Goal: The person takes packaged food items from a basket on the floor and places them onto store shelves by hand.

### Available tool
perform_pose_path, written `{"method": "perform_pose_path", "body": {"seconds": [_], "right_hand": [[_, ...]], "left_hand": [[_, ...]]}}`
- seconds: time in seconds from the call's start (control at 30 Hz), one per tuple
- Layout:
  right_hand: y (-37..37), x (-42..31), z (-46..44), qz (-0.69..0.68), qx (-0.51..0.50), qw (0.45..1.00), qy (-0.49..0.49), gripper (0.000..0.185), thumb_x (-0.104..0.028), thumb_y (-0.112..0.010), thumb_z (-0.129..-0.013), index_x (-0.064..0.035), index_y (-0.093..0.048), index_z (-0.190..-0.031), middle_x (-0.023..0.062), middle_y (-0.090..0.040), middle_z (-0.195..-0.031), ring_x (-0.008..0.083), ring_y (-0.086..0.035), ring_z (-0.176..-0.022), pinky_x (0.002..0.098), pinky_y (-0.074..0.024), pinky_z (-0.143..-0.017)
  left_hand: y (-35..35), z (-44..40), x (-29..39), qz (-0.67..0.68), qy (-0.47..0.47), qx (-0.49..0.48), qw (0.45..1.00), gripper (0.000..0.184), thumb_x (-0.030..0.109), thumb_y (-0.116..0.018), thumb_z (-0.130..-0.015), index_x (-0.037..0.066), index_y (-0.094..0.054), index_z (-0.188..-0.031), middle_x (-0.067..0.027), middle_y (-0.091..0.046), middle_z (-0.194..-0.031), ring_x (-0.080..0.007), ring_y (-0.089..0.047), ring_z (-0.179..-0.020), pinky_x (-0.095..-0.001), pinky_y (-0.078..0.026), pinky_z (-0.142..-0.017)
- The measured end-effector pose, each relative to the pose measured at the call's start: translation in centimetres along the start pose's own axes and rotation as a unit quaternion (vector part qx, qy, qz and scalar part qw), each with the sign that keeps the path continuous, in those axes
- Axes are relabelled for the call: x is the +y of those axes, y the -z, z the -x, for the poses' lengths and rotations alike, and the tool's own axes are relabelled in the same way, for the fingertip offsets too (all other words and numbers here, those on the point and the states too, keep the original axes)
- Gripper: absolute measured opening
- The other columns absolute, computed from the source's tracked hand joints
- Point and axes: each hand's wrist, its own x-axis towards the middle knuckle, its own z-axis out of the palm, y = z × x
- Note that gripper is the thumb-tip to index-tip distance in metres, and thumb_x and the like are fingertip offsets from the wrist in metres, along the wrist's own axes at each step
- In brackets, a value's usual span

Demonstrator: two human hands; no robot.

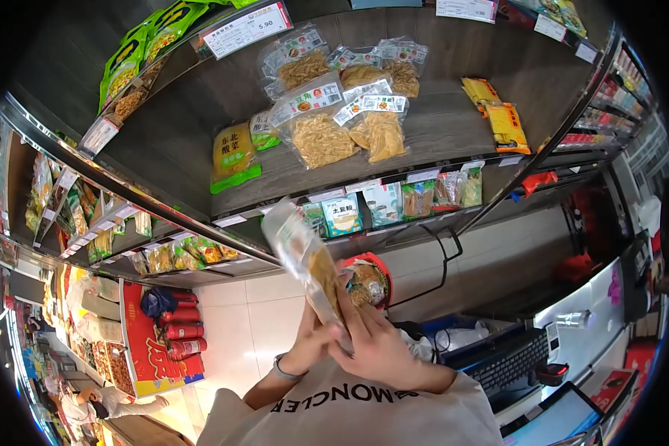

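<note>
In front of my chest I hold a clear plastic packet (305, 249) of yellowish-brown dried food, tilted, with a whitish label area at its upper end. My left hand (308, 343), with a band at the wrist, is closed around its lower part. From the other side my right hand (375, 343) grips the same packet, fingers pressed along its face. Similar packets of dried food (323, 137) lie in a group on the dark shelf (435, 137) beyond. Behind my right hand a red basket (383, 269) with bagged goods is partly hidden.
Yellow-green bags (234, 156) and yellow packets (507, 126) lie on the same shelf; a lower row holds more bags (342, 214). To the right is a counter with a keyboard (513, 364) and a bottle (574, 320). Fire extinguishers (184, 331) and another person (89, 405) are at left.
</note>
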Motion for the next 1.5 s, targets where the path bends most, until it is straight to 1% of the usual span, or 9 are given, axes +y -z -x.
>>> {"method": "perform_pose_path", "body": {"seconds": [0.17,0.27,0.37,0.57,0.7,0.8,1.2,1.3,1.5], "right_hand": [[3.3,1.5,-0.5,-0.186,-0.14,0.972,-0.017,0.073,-0.013,-0.078,-0.082,0.0026,-0.045,-0.145,0.0147,-0.059,-0.096,0.0288,-0.061,-0.086,0.0383,-0.0526,-0.085],[3.2,3.2,-0.3,-0.036,0.037,0.998,-0.026,0.072,-0.015,-0.082,-0.079,0.002,-0.048,-0.14,0.0131,-0.058,-0.092,0.0275,-0.058,-0.088,0.0356,-0.0497,-0.077],[1.2,4.9,0.9,-0.415,0.05,0.884,-0.208,0.046,-0.004,-0.077,-0.087,0.0011,-0.058,-0.128,0.0048,-0.066,-0.101,0.0155,-0.061,-0.1,0.029,-0.0499,-0.084],[0.5,3.8,1.7,-0.336,0.01,0.921,-0.198,0.043,-0.001,-0.075,-0.087,0.0036,-0.063,-0.128,0.0158,-0.074,-0.105,0.0187,-0.071,-0.094,0.0266,-0.0553,-0.079],[-0.4,2.8,0.3,-0.035,0.011,0.999,-0.027,0.057,-0.007,-0.075,-0.081,0.0045,-0.058,-0.135,0.0122,-0.066,-0.095,0.0249,-0.069,-0.079,0.0287,-0.0569,-0.062],[-2.1,3.1,0.4,0.126,-0.021,0.99,0.058,0.058,-0.015,-0.074,-0.076,0.0019,-0.062,-0.13,0.0077,-0.057,-0.084,0.0232,-0.065,-0.071,0.0329,-0.0566,-0.061],[1.7,6.4,-2.1,0.037,0.107,0.989,-0.096,0.066,-0.009,-0.083,-0.079,-0.0016,-0.053,-0.138,0.0121,-0.063,-0.101,0.0257,-0.062,-0.089,0.0386,-0.0512,-0.079],[1.0,8.1,-1.4,-0.344,-0.006,0.906,-0.246,0.049,0.002,-0.072,-0.091,0.0058,-0.05,-0.134,0.0096,-0.063,-0.121,0.0137,-0.059,-0.111,0.031,-0.0503,-0.097],[-2.5,14.7,-1.8,-0.434,-0.024,0.849,-0.3,0.044,0.002,-0.077,-0.088,0.0055,-0.053,-0.124,0.01,-0.065,-0.117,0.0126,-0.062,-0.108,0.0287,-0.0525,-0.092]], "left_hand": [[-0.3,-0.8,1.9,0.313,0.099,0.019,0.944,0.094,0.048,-0.05,-0.083,0.002,-0.02,-0.159,-0.0232,-0.034,-0.159,-0.0395,-0.039,-0.144,-0.0548,-0.037,-0.117],[0.8,0.4,1.6,0.32,0.119,0.051,0.938,0.092,0.05,-0.054,-0.085,-0.002,-0.025,-0.155,-0.0234,-0.036,-0.157,-0.043,-0.045,-0.139,-0.0691,-0.041,-0.109],[0.8,1.2,1.4,0.377,0.178,0.08,0.905,0.077,0.04,-0.055,-0.096,-0.002,-0.025,-0.154,-0.0229,-0.042,-0.151,-0.0404,-0.047,-0.137,-0.0689,-0.045,-0.105],[-0.2,-0.3,-0.3,-0.132,0.017,0.188,0.973,0.07,0.028,-0.052,-0.107,-0.001,-0.015,-0.159,-0.0154,-0.044,-0.147,-0.0255,-0.042,-0.139,-0.0377,-0.035,-0.114],[0.6,0.7,-2.2,0.053,0.022,0.002,0.998,0.075,0.04,-0.056,-0.104,0.001,-0.021,-0.158,-0.0147,-0.045,-0.147,-0.0231,-0.047,-0.133,-0.0374,-0.04,-0.11],[0.0,-0.4,-2.3,0.227,0.171,0.157,0.946,0.065,0.038,-0.058,-0.103,-0.001,-0.034,-0.15,-0.0142,-0.054,-0.14,-0.0228,-0.056,-0.126,-0.0372,-0.047,-0.104],[1.6,-2.0,-1.2,0.155,0.136,0.188,0.96,0.042,0.018,-0.06,-0.102,-0.005,-0.049,-0.136,-0.0158,-0.062,-0.13,-0.0233,-0.065,-0.115,-0.0372,-0.057,-0.095],[1.7,-2.7,-1.6,0.126,0.13,0.185,0.966,0.043,0.018,-0.063,-0.101,-0.005,-0.051,-0.135,-0.0143,-0.064,-0.127,-0.0195,-0.065,-0.112,-0.0342,-0.056,-0.093],[2.6,-6.0,-2.1,-0.033,0.123,0.17,0.977,0.045,0.01,-0.071,-0.096,-0.004,-0.052,-0.133,-0.008,-0.069,-0.107,-0.0116,-0.065,-0.096,-0.028,-0.054,-0.082]]}}
